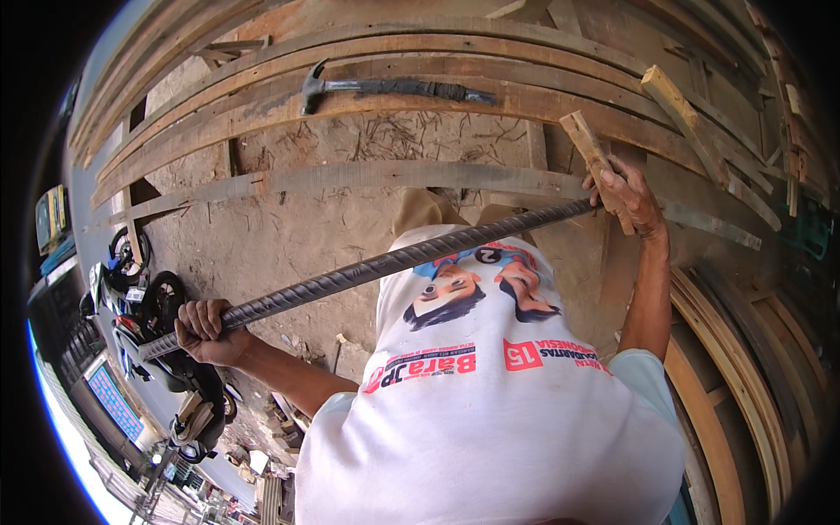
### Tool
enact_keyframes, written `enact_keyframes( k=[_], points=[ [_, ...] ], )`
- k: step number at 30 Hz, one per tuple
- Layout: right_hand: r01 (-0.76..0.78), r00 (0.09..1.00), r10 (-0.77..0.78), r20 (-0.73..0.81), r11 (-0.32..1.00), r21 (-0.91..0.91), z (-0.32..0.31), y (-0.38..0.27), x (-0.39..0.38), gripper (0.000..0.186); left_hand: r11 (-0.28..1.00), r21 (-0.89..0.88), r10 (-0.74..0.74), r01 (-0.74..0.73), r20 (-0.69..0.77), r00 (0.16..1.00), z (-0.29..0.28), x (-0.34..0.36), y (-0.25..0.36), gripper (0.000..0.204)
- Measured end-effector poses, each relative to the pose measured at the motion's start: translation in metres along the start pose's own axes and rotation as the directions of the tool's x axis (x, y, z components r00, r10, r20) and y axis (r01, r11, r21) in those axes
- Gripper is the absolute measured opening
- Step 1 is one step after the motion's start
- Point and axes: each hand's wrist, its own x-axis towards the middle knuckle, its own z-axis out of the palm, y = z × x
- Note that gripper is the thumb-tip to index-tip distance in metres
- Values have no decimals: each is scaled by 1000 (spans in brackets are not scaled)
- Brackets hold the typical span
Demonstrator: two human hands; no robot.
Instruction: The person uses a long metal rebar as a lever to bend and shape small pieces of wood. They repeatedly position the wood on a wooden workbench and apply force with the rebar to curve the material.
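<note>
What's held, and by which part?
Left hand: a ribbed metal bar, near one end. Right hand: a wooden stick, by its lower half, at the bar's other end.

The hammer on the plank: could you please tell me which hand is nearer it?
Right: the right hand, holding a wood piece, is below and right of the hammer in the picture; the left hand, gripping the dark bar, is farther, below and left.

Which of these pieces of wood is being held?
The short wooden block in the right hand; the long planks in front are in neither hand.
</note>
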Motion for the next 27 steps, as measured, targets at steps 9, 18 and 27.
enact_keyframes(
  k=[9, 18, 27],
  points=[
    [104, 905, -313, -288, 820, -564, 47, -9, 38, 80, 1000, -17, -12, 10, -105, 994, -26, 12, -11, 25],
    [60, 802, -476, -361, 665, -744, 103, -81, 135, 82, 996, -58, -78, 70, -146, 986, -50, 43, -29, 31],
    [2, 789, -548, -277, 453, -891, 108, -57, 137, 81, 997, -78, -5, 0, -62, 998, -16, 47, -29, 31]
  ],
)
